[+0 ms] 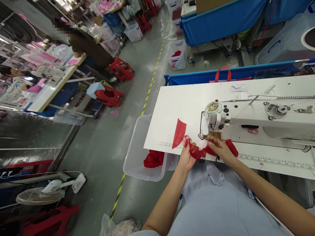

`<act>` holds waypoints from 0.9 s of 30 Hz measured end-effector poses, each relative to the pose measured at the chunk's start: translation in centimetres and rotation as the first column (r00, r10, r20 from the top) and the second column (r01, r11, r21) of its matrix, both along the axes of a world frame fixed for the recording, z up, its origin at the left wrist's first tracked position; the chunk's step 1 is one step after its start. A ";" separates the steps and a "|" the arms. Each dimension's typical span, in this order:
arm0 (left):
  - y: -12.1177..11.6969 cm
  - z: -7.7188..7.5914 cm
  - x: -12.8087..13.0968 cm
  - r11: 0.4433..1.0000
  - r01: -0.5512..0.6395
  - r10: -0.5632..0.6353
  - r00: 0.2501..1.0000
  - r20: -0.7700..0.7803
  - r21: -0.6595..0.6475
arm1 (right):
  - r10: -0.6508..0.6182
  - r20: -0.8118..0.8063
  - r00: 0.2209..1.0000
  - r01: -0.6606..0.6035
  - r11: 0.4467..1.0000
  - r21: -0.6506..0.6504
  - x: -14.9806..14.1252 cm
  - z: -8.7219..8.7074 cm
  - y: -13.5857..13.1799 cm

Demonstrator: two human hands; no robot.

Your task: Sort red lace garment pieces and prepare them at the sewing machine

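Note:
My left hand (188, 158) is closed around a bunched strip of thin red fabric (197, 153) at the front edge of the white sewing table (169, 108). The strip runs to the right, passing under my right hand (218, 148), and a bundled part shows beyond it. My right fingers are drawn together just in front of the sewing machine's needle end (209, 124); what they pinch, if anything, is too small to see. A flat red fabric piece (179, 132) lies on the tabletop, left of the machine and just beyond my left hand.
A clear plastic bin (133, 157) with red fabric (154, 159) stands below the table's left end. Printed rulers run along the front edge. A blue cloth trough (192, 78) borders the far side. Across the aisle, a person (91, 46) stands by red stools (121, 68).

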State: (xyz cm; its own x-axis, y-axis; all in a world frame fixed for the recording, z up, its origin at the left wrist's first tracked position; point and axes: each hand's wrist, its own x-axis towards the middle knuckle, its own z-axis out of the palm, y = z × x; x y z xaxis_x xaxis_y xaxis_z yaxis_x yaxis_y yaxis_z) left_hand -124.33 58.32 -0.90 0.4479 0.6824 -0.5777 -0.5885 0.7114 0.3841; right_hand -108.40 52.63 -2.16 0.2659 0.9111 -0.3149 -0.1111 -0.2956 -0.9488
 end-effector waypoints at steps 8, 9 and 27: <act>0.9 -0.8 0.0 0.991 -0.105 0.110 0.992 0.057 -0.079 | -0.054 0.074 0.996 0.051 0.998 0.042 -0.1 -0.5 0.3; 0.9 -1.0 0.0 0.989 -0.117 0.124 0.989 0.075 -0.086 | -0.084 0.068 0.994 0.082 0.996 0.037 0.2 -0.7 0.3; 0.6 -2.0 -0.4 0.965 0.256 -0.220 0.897 -0.384 0.046 | -0.243 0.091 0.966 0.247 0.968 -0.043 3.8 0.4 -0.5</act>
